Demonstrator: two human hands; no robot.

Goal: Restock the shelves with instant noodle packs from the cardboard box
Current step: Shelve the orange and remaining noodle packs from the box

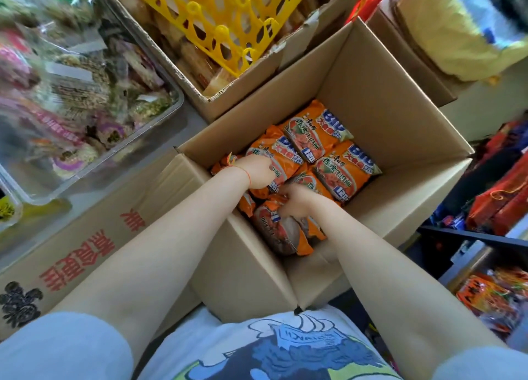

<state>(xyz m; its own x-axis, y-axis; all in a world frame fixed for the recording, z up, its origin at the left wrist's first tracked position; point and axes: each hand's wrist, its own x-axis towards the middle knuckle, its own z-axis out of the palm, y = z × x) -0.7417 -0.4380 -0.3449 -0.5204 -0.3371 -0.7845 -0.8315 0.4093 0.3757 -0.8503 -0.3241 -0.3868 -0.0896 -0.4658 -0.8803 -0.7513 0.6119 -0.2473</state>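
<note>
Cardboard box (380, 93), centre frame, holds orange noodle packs (344, 168) | left hand (257, 171) grip curled on an upper pack (281, 158) | right hand (297, 201) grip pinching a lower pack (278, 231) | advice: lift both by their edges, avoid crushing

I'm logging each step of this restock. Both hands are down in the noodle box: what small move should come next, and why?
Probably close the fingers and lift. The left hand rests on an orange noodle pack and the right hand grips another pack, both inside the open cardboard box. Nothing has left the box yet.
</note>
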